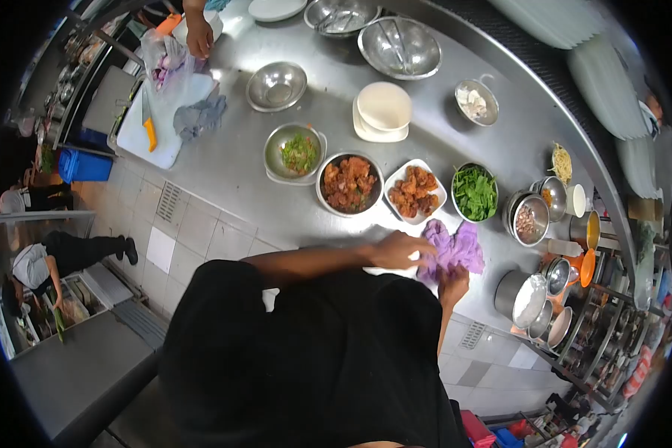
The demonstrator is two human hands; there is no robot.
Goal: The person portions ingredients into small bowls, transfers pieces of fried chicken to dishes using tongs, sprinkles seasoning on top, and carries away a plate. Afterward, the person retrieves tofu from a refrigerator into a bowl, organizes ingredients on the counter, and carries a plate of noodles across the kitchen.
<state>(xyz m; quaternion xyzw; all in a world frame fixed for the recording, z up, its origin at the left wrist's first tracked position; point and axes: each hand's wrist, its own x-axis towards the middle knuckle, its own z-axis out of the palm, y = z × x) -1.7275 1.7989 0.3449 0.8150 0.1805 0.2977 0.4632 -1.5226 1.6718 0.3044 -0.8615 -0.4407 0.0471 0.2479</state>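
Observation:
A crumpled purple cloth [467, 243] lies at the near edge of the steel table, in front of my body. My left hand [397, 250] comes in from the left, with its fingers on the cloth's left side. On its lower right part, my right hand [453, 285] is closed around a fold. Just beyond the cloth are a white square dish of fried pieces [414, 192] and a steel bowl of green leaves [475, 193]. A larger bowl of browned pieces [349, 184] stands to the left of the dish.
Steel bowls [276, 86] and a stack of cream bowls [384, 107] stand farther back. A knife [148, 123] lies on a white cutting board [164, 153]. Another person's hand [199, 39] is at the far left. Pots [509, 295] crowd the right end.

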